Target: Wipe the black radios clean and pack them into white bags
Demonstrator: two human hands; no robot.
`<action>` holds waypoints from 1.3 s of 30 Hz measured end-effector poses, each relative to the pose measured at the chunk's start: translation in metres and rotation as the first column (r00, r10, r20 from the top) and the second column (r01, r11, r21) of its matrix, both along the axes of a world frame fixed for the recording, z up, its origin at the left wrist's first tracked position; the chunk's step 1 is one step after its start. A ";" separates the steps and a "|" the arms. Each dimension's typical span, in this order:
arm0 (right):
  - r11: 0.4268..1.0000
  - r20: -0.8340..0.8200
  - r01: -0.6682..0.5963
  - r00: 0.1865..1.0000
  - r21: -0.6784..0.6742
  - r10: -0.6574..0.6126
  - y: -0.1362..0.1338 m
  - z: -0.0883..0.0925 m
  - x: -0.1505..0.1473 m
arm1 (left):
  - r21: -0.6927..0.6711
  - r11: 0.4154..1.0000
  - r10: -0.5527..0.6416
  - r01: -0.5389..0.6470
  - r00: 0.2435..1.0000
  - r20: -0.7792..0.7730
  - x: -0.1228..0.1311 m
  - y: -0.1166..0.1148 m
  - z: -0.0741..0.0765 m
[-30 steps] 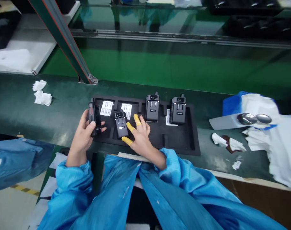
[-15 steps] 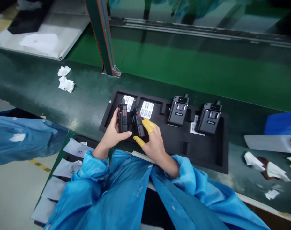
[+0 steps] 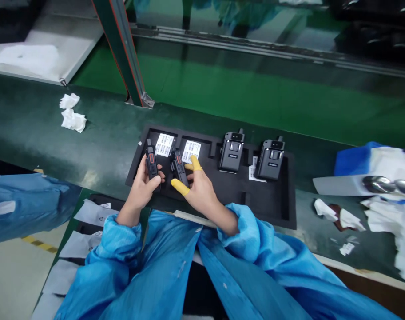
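My left hand (image 3: 142, 182) is wrapped round a black two-way radio (image 3: 152, 161), held edge-up so an orange-ringed side button shows. Beside it, my right hand (image 3: 197, 180), with yellow finger cots, grips a second black radio (image 3: 179, 166), tilted to the left. Both are above the left part of a black foam tray (image 3: 219, 195). Two more radios, the nearer one (image 3: 231, 151) and the far right one (image 3: 271, 159), rest face-up in the tray. White label sheets (image 3: 191, 151) with barcodes lie in its compartments.
Crumpled tissues (image 3: 73, 120) lie on the green bench at left. At right are a blue box (image 3: 354, 159), a grey holder (image 3: 339, 185) and more tissue. A green post (image 3: 122, 53) rises behind. Grey pouches (image 3: 61, 276) lie at lower left, near a co-worker's blue sleeve (image 3: 29, 202).
The view has swung to the right. My left fingers now curl further round their radio, and my right fingers have closed in on the other radio.
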State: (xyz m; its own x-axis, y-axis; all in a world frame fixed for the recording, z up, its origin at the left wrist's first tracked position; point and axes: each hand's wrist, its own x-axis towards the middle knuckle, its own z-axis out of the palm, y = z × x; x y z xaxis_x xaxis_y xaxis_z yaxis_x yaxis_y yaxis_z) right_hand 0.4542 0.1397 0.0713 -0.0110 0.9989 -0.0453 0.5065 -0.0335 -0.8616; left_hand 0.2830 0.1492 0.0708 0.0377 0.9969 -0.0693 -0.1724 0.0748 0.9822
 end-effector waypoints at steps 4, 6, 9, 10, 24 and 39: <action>0.990 0.245 -0.103 0.962 -0.097 0.124 0.017 0.021 -0.003 | 0.061 0.998 0.027 -0.026 0.999 -0.026 0.002 -0.002 0.000; 0.986 0.292 -0.128 0.944 -0.105 0.153 0.018 0.027 -0.001 | 0.095 0.995 0.036 -0.030 0.997 -0.064 0.002 -0.004 0.000; 0.992 0.321 -0.116 0.939 -0.040 0.123 0.009 0.031 0.005 | 0.110 0.994 0.026 -0.014 0.995 -0.101 0.002 -0.008 0.000; 0.994 0.336 -0.107 0.936 -0.013 0.105 0.005 0.032 0.008 | 0.111 0.994 0.021 -0.009 0.994 -0.105 0.003 -0.010 0.001; 0.873 0.178 -0.027 0.982 0.487 -0.069 -0.024 0.004 0.040 | 0.261 0.962 0.152 -0.075 0.946 -0.286 0.034 -0.015 0.000; 0.715 -0.100 0.132 0.991 0.687 -0.086 -0.048 -0.013 0.053 | 0.668 0.744 0.329 0.020 0.859 -0.392 0.043 -0.015 0.005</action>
State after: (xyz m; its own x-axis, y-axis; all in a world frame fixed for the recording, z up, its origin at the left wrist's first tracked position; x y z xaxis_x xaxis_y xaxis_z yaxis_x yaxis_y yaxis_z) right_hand 0.5077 0.0918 0.0580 0.1199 0.7465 0.6544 0.4867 0.5303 -0.6942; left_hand 0.3256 0.1339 0.0758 0.0165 0.7944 0.6071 0.3552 -0.5723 0.7392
